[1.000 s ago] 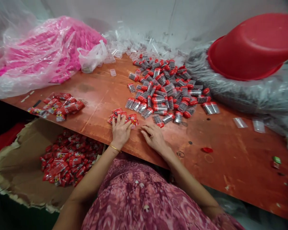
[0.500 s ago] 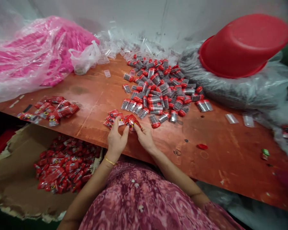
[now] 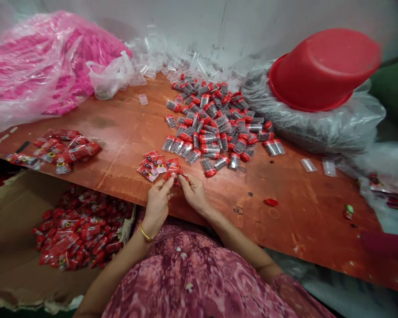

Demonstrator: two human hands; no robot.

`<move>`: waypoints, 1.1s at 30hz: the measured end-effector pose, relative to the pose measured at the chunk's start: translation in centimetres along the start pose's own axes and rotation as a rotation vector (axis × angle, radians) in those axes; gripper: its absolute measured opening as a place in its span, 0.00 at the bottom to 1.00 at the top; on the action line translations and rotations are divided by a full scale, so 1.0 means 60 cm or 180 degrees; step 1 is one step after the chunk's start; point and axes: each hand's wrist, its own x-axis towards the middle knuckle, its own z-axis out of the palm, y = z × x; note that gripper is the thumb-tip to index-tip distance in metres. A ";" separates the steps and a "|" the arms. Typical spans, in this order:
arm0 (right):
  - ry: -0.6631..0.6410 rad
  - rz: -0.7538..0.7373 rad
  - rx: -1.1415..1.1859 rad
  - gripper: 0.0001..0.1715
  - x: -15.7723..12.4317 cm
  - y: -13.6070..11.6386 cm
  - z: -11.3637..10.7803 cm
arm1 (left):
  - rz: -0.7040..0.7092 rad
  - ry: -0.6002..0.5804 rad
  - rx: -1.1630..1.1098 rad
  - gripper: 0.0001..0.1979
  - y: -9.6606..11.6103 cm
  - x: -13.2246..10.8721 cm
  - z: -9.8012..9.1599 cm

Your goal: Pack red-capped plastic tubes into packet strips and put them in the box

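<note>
So, across the red-brown table (image 3: 126,123) sprawls a heap of red-capped containers (image 3: 210,138); nearer the front edge, left hand (image 3: 156,201) and right hand (image 3: 196,194) come close together beside overlapping red cards (image 3: 153,164), both pinched firmly on one small red piece (image 3: 174,176).

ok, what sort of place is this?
Likely a packing workshop: heaped clear plastic containers with red caps, a torn brown cardboard box of small red packets, a bulky clear plastic bag of pink material.
</note>
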 end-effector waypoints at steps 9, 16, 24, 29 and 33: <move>-0.1544 -0.1160 -0.3023 0.23 0.080 0.047 -0.201 | -0.0488 -0.0159 0.0139 0.10 0.046 0.018 -0.011; -0.1533 -0.1263 -0.3156 0.20 0.040 0.048 -0.206 | -0.0162 -0.0056 0.0489 0.17 0.019 0.025 -0.007; -0.0324 -0.0251 -0.0884 0.16 0.004 -0.012 -0.103 | 0.0090 -0.0236 0.0898 0.16 0.005 0.013 0.012; -0.0267 0.0241 0.0115 0.20 0.014 -0.024 -0.059 | 0.0084 -0.0239 0.0849 0.14 0.004 0.008 0.010; -0.0235 0.0436 0.0365 0.24 0.016 -0.038 -0.045 | -0.0035 -0.0252 0.0512 0.15 0.008 0.011 0.007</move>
